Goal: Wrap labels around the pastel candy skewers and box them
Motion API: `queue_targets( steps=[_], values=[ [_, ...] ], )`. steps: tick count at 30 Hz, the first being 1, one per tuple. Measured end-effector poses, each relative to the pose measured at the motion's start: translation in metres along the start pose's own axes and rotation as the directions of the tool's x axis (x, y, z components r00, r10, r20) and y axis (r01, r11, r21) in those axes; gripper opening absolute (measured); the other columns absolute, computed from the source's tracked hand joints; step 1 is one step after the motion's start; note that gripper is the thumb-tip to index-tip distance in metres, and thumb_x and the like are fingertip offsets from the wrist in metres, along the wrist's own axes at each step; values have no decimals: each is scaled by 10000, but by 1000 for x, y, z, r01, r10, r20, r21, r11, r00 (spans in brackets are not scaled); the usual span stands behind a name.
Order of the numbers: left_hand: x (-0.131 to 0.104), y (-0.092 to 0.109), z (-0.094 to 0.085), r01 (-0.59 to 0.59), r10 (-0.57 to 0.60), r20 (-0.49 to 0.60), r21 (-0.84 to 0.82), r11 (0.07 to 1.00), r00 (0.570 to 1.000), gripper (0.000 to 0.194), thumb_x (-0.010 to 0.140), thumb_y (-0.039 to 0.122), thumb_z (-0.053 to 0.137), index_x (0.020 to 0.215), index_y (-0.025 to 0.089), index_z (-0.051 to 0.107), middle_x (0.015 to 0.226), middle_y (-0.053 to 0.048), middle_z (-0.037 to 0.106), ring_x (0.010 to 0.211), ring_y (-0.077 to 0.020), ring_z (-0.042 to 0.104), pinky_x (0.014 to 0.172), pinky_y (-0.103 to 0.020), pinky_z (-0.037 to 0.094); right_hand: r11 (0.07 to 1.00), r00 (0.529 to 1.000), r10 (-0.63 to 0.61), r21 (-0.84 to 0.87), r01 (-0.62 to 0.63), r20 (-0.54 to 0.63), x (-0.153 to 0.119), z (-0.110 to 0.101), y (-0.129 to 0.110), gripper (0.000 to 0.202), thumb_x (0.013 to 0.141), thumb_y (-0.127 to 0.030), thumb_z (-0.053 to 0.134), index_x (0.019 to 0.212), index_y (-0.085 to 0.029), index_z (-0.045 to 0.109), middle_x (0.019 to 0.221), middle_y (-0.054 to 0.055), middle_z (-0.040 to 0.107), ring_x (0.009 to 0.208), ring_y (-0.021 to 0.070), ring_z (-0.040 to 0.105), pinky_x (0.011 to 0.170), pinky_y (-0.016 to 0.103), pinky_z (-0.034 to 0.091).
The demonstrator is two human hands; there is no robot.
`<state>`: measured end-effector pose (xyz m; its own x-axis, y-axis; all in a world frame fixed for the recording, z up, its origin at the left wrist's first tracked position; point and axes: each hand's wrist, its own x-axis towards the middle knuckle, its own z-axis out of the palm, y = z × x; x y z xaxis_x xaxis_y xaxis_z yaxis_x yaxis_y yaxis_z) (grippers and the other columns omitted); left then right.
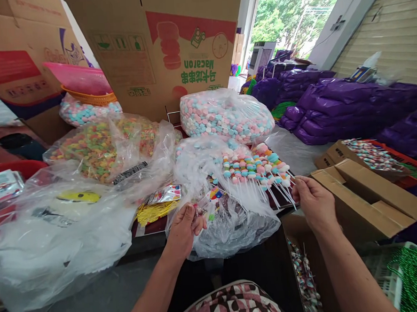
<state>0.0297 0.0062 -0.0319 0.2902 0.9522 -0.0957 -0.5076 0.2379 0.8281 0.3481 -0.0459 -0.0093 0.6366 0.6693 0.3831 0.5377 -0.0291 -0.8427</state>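
My left hand (187, 225) is closed, its thumb and fingers pinching a small clear printed wrapper (215, 194) over the crumpled plastic bag in front of me. My right hand (314, 200) is closed at the table's right side, thumb and forefinger pinched at the stick end of a marshmallow skewer (284, 179). Several other marshmallow skewers (244, 165) lie in a row beside it, white sticks pointing toward me. An opened clear bag (198, 159) of pastel marshmallows lies just behind and left of them.
Behind stand a full marshmallow bag (223, 115), a bag of colourful gummies (98, 146) and a large carton (191, 44). Yellow twist ties (155, 211) lie left. An open carton (370, 198), purple packs (354, 109) and a crate (381, 277) stand right. Wrapped skewers (303, 272) fill a box below.
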Motion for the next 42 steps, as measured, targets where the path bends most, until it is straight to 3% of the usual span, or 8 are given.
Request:
queue_targets(
  steps=[3,9,13,19,26,36,42],
  values=[
    [0,0,-2,0,2,41,-43,999,999,486,731,579,750,637,187,478,403,124,283,372,-41,347,592,-249,459,953,993,91,282,-110,81,-25,-8,-7,303,798,-482,682,884,-192,700,584,-41,552,521,126,485,537,263,410],
    [-3,-3,-8,-3,14,116,-92,996,993,454,724,569,762,660,193,516,401,126,259,358,-46,344,580,-279,480,918,952,57,359,-168,300,-58,-20,-25,227,772,-446,758,838,-230,737,574,-32,583,566,133,516,597,276,424],
    [-7,-3,-10,-17,28,127,-87,996,991,416,722,563,768,711,198,567,395,131,263,345,-48,349,566,-290,488,938,928,12,316,-139,371,-64,-22,-27,201,807,-446,729,844,-249,742,577,-32,583,570,133,519,598,271,427],
    [-10,0,-10,29,-25,127,-32,999,992,509,645,638,781,645,187,544,382,128,265,347,-49,332,559,-296,471,975,910,-3,204,-90,415,-65,-19,-38,242,825,-457,684,745,-229,703,572,-10,570,586,173,533,614,317,450],
    [-9,1,-11,41,-47,121,50,998,992,550,616,680,771,623,189,523,406,113,308,367,-50,325,550,-295,468,997,901,-23,74,-10,434,-63,-23,-44,268,814,-478,652,772,-221,712,578,7,585,578,188,560,581,313,484],
    [-4,5,-24,-43,-30,282,249,968,959,515,747,653,681,645,164,555,451,68,442,412,-63,424,530,-243,412,998,869,-13,-47,42,495,-50,-46,-52,270,782,-463,668,814,-206,745,559,8,608,531,159,572,508,254,482],
    [-4,10,-25,-43,-66,285,360,932,956,533,734,684,662,657,163,579,486,53,480,421,-63,403,474,-224,349,998,871,10,-57,21,492,-47,-50,-43,280,751,-489,700,791,-216,746,591,24,640,566,176,603,548,275,513]
  ],
)
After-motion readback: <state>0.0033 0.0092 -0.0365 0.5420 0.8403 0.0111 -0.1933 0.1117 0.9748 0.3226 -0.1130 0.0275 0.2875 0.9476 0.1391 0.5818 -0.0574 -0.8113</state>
